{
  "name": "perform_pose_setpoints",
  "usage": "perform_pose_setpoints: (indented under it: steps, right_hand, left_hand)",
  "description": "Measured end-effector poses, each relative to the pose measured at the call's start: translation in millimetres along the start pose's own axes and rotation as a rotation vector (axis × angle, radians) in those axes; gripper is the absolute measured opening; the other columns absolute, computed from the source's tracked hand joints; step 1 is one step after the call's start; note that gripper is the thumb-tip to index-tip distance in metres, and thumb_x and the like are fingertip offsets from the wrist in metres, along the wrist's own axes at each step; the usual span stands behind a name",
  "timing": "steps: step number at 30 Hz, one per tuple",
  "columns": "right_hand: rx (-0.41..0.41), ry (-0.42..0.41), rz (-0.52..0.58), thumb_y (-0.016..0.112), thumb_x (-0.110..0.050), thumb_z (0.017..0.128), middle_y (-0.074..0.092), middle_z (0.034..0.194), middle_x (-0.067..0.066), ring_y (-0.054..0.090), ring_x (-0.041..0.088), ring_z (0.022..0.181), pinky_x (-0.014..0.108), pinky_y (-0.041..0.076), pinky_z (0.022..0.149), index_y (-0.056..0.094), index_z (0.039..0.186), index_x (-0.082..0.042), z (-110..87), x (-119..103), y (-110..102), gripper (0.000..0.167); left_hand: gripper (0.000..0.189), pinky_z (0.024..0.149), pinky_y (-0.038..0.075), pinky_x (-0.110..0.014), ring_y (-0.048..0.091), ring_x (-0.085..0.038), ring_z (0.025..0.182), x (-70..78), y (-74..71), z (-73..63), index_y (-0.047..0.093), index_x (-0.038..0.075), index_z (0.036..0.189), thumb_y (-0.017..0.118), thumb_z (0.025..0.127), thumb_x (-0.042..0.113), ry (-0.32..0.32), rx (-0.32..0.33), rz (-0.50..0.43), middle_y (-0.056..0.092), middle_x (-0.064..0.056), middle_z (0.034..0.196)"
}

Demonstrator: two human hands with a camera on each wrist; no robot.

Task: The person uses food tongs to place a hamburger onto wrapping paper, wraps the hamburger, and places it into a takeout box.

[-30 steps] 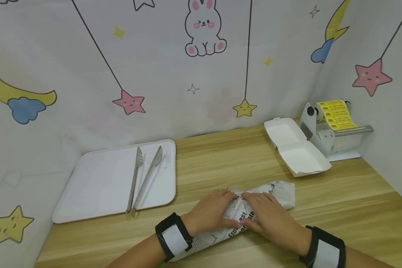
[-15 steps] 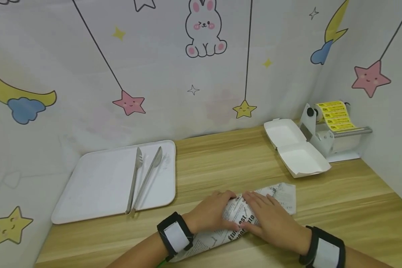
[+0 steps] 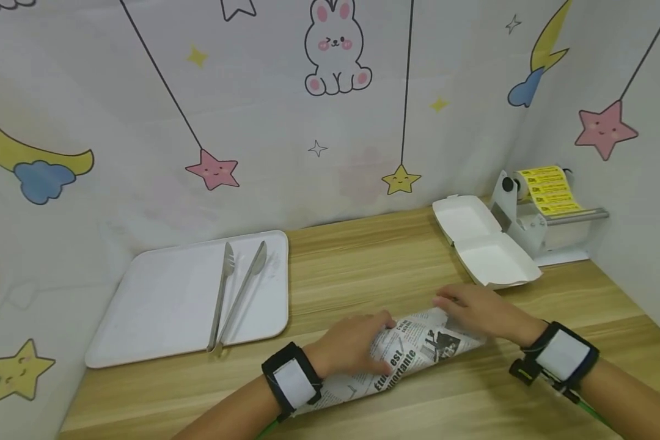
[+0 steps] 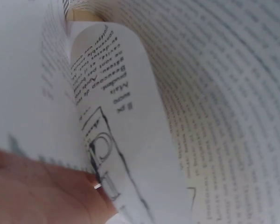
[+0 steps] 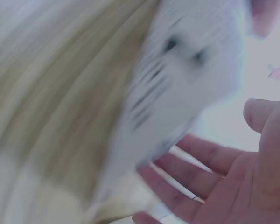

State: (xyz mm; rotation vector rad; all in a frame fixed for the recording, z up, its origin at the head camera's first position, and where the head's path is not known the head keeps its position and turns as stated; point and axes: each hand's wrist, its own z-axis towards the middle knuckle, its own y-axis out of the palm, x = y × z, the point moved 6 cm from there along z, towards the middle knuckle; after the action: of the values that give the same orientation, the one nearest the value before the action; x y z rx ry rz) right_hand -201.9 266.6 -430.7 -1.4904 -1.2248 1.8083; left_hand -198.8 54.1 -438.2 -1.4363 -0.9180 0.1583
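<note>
A roll of newspaper-print wrapping paper [image 3: 404, 357] lies slantwise on the wooden table. My left hand [image 3: 348, 347] grips it near the middle, thumb on the near side and fingers over the far side. Seen from the left wrist, the paper [image 4: 126, 107] curls into an open, layered end. At the roll's right end is my right hand [image 3: 486, 313], with its fingers at the paper's far edge. The right wrist view shows these fingers [image 5: 196, 179] loosely extended against the blurred paper [image 5: 177, 88], thumb held apart. What is wrapped inside is hidden.
On the left lies a white tray [image 3: 159, 305] bearing a fork [image 3: 220, 299] and a knife [image 3: 244, 293]. An open white takeaway box [image 3: 495, 260] stands at back right, beside a label dispenser [image 3: 528, 214] with yellow labels. Printed curtains enclose the table.
My right hand has left the roll's middle and moved right to its end, which now looks folded or turned. The left hand stays on the roll, nearly unmoved.
</note>
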Motion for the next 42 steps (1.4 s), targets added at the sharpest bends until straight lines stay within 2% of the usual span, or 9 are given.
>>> perform_pose_setpoints:
  steps: [6,11,16,23,29,33,37,40,42]
  right_hand:
    - [-0.023,0.016,-0.048,0.067,-0.035,0.099,0.068,0.087,0.0,0.063,0.018,0.079,0.038,0.052,0.068,0.071,0.094,-0.007,6.4,28.2,-1.7,0.029]
    - [-0.064,0.051,0.014,0.071,-0.038,0.094,0.04,0.064,-0.006,0.04,0.01,0.058,0.025,0.032,0.053,0.049,0.071,-0.015,7.7,37.8,-2.3,0.039]
    - [-0.075,0.127,0.073,0.071,-0.041,0.094,0.038,0.063,-0.007,0.04,0.011,0.058,0.024,0.031,0.053,0.045,0.069,-0.016,8.5,43.9,-1.8,0.043]
    - [-0.223,0.292,0.157,0.061,-0.052,0.098,0.065,0.091,0.008,0.056,0.019,0.081,0.03,0.043,0.066,0.069,0.1,-0.003,-0.3,66.5,-4.6,0.051]
    - [-0.371,0.409,0.655,0.052,-0.041,0.106,0.068,0.079,0.003,0.062,0.011,0.065,0.022,0.051,0.059,0.068,0.103,-0.002,-27.9,93.3,4.0,0.042]
    - [-0.329,0.368,1.094,0.038,-0.034,0.112,0.072,0.103,0.004,0.069,0.014,0.091,0.028,0.057,0.081,0.059,0.125,0.0,-43.9,93.7,12.3,0.042]
    - [-0.291,0.23,1.384,0.019,-0.043,0.112,0.062,0.127,0.0,0.062,0.016,0.118,0.038,0.05,0.101,0.006,0.155,0.01,-52.3,75.1,21.7,0.07]
    - [-0.272,0.142,1.521,0.012,-0.046,0.11,0.056,0.135,-0.007,0.056,0.01,0.125,0.036,0.047,0.106,-0.03,0.151,0.005,-56.2,55.2,33.3,0.078]
    - [-0.225,0.143,1.537,0.012,-0.049,0.11,0.044,0.152,0.007,0.053,0.002,0.125,0.031,0.045,0.106,-0.034,0.151,-0.001,-57.3,41.5,40.6,0.077]
  left_hand:
    - [0.065,0.073,0.045,-0.023,0.056,-0.005,0.085,3.4,-1.0,0.6,0.056,0.017,0.13,0.088,0.077,0.035,-0.01,0.002,0.028,0.069,0.0,0.109]
    - [0.065,0.073,0.047,-0.025,0.056,-0.008,0.089,7.3,-0.5,-1.7,0.054,0.017,0.133,0.085,0.078,0.036,-0.013,-0.01,0.05,0.066,-0.001,0.116]
    - [0.066,0.096,0.05,-0.033,0.056,-0.015,0.115,9.9,1.8,-3.6,0.054,0.014,0.134,0.084,0.079,0.034,-0.012,-0.002,0.054,0.055,-0.006,0.141]
    - [0.062,0.068,0.047,-0.02,0.054,-0.006,0.081,10.4,7.2,-1.5,0.052,0.011,0.127,0.086,0.076,0.023,0.006,0.005,-0.031,0.061,0.002,0.102]
    - [0.06,0.068,0.046,-0.02,0.053,-0.006,0.08,10.9,8.9,-1.0,0.051,0.013,0.12,0.088,0.073,0.022,0.001,0.028,0.017,0.059,0.005,0.095]
    - [0.06,0.067,0.045,-0.02,0.052,-0.006,0.079,12.9,9.6,-0.6,0.051,0.013,0.118,0.088,0.072,0.023,0.003,0.028,0.029,0.058,0.006,0.093]
    - [0.06,0.068,0.045,-0.021,0.053,-0.006,0.079,13.8,9.6,-0.7,0.051,0.013,0.119,0.088,0.073,0.024,-0.005,0.022,0.044,0.058,0.006,0.094]
    - [0.061,0.068,0.045,-0.021,0.053,-0.006,0.079,13.7,9.0,-1.4,0.051,0.014,0.119,0.089,0.073,0.025,-0.017,0.021,0.051,0.058,0.006,0.094]
    - [0.06,0.067,0.045,-0.022,0.052,-0.007,0.079,13.8,8.5,-1.7,0.051,0.014,0.118,0.089,0.073,0.025,-0.019,0.023,0.051,0.058,0.006,0.093]
